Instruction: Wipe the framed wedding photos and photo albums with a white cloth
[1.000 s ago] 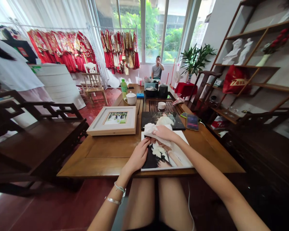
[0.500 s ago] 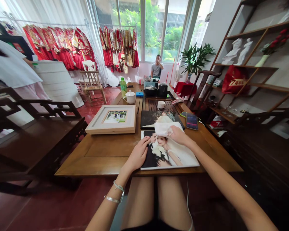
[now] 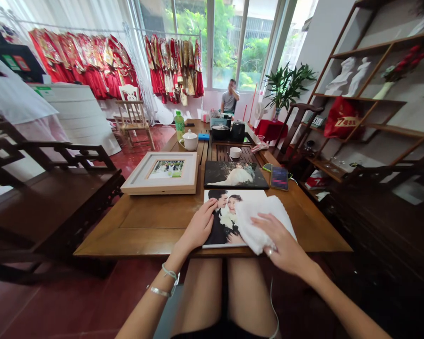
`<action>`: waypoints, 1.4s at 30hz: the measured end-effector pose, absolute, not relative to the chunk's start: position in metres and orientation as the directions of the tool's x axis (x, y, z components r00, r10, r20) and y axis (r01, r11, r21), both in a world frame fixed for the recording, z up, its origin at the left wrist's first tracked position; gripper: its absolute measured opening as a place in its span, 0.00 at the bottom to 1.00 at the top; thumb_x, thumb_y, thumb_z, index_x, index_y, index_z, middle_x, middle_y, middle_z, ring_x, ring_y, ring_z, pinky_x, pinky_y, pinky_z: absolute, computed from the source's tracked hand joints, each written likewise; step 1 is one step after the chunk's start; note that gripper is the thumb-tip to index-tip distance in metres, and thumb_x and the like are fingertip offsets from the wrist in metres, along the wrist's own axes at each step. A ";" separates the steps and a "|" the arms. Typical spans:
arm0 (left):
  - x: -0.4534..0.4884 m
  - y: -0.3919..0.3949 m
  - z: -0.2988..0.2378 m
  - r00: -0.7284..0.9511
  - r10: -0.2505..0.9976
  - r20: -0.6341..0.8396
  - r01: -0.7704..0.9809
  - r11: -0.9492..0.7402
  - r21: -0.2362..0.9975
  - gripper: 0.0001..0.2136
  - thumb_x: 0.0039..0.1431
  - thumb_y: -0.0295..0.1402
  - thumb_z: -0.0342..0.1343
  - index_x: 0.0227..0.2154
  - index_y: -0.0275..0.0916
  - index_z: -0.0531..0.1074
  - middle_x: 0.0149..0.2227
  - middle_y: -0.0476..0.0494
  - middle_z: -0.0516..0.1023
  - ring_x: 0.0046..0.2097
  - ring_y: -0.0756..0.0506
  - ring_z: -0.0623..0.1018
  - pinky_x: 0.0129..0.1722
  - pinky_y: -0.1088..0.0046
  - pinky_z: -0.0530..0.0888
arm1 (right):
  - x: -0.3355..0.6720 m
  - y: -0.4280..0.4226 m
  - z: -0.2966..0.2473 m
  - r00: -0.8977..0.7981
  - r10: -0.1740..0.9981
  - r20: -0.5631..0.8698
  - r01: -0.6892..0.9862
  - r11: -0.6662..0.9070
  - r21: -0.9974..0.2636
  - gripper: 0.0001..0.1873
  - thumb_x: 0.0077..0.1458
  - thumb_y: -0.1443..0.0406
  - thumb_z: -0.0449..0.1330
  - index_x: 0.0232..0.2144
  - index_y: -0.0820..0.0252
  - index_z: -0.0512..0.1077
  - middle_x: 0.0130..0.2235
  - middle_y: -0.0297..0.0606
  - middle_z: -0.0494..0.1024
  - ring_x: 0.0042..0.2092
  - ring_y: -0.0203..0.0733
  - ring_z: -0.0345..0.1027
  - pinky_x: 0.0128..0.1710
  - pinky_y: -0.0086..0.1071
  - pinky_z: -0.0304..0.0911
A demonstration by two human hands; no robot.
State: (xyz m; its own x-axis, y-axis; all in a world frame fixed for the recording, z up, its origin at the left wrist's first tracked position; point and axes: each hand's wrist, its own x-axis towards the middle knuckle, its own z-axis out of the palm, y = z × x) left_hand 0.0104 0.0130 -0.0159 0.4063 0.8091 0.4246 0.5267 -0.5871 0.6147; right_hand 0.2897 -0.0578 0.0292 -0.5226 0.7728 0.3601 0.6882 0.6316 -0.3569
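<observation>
A wedding photo panel lies face up at the near edge of the wooden table. Flat along its left side rests my left hand, fingers together and stretched over the edge. My right hand holds a white cloth against the panel's right part, covering much of the picture there; the cloth reaches down to the table's front edge. Just beyond lies a second, darker photo panel. A pale framed photo sits to the left of both.
Right of the panels lies a phone with a cable. Farther back are a white cup, a lidded white pot and a green bottle. Dark wooden chairs flank the table. A person sits near the window; another stands at left.
My right hand has drawn the cloth from the panel's far edge toward me and to the right. The darker panel is now uncovered. My left hand stays on the near panel.
</observation>
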 end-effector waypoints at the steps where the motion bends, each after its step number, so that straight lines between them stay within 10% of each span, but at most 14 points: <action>1: 0.010 0.013 -0.016 0.406 0.810 0.424 0.527 -0.586 0.615 0.21 0.65 0.28 0.39 0.59 0.36 0.62 0.64 0.36 0.60 0.66 0.42 0.59 0.66 0.54 0.56 | 0.286 -0.072 0.029 -0.565 0.751 0.342 0.673 0.659 -0.334 0.36 0.42 0.72 0.53 0.58 0.61 0.63 0.60 0.46 0.66 0.65 0.55 0.49 0.64 0.57 0.42; 16: 0.008 0.015 -0.019 0.423 0.793 0.438 0.518 -0.608 0.601 0.21 0.65 0.28 0.38 0.59 0.37 0.62 0.64 0.35 0.60 0.66 0.41 0.59 0.66 0.52 0.57 | 0.246 0.039 0.046 -0.400 0.904 0.150 0.869 0.426 -0.252 0.33 0.52 0.66 0.55 0.62 0.58 0.60 0.66 0.47 0.55 0.67 0.62 0.40 0.60 0.67 0.31; 26: 0.009 0.013 -0.015 0.417 0.810 0.412 0.510 -0.584 0.632 0.20 0.65 0.29 0.40 0.59 0.37 0.61 0.64 0.34 0.60 0.66 0.41 0.58 0.65 0.52 0.57 | 0.209 -0.097 0.056 -0.599 0.799 0.045 0.754 0.583 -0.302 0.43 0.43 0.70 0.54 0.64 0.58 0.55 0.67 0.40 0.52 0.69 0.57 0.30 0.63 0.62 0.26; 35: 0.012 0.011 -0.011 0.402 0.826 0.395 0.525 -0.561 0.640 0.20 0.65 0.28 0.39 0.59 0.35 0.59 0.64 0.33 0.59 0.66 0.42 0.58 0.66 0.54 0.54 | 0.232 -0.012 0.051 -0.385 0.916 0.111 0.866 0.400 -0.298 0.32 0.51 0.67 0.52 0.61 0.61 0.62 0.64 0.43 0.60 0.66 0.59 0.43 0.62 0.63 0.35; 42: 0.011 0.011 -0.014 0.332 0.829 0.450 0.489 -0.559 0.669 0.22 0.65 0.27 0.38 0.62 0.37 0.53 0.65 0.34 0.54 0.67 0.43 0.54 0.67 0.55 0.52 | 0.207 0.012 0.050 -0.562 0.814 0.145 0.761 0.578 -0.294 0.32 0.49 0.68 0.54 0.58 0.61 0.64 0.63 0.44 0.63 0.65 0.60 0.45 0.61 0.66 0.34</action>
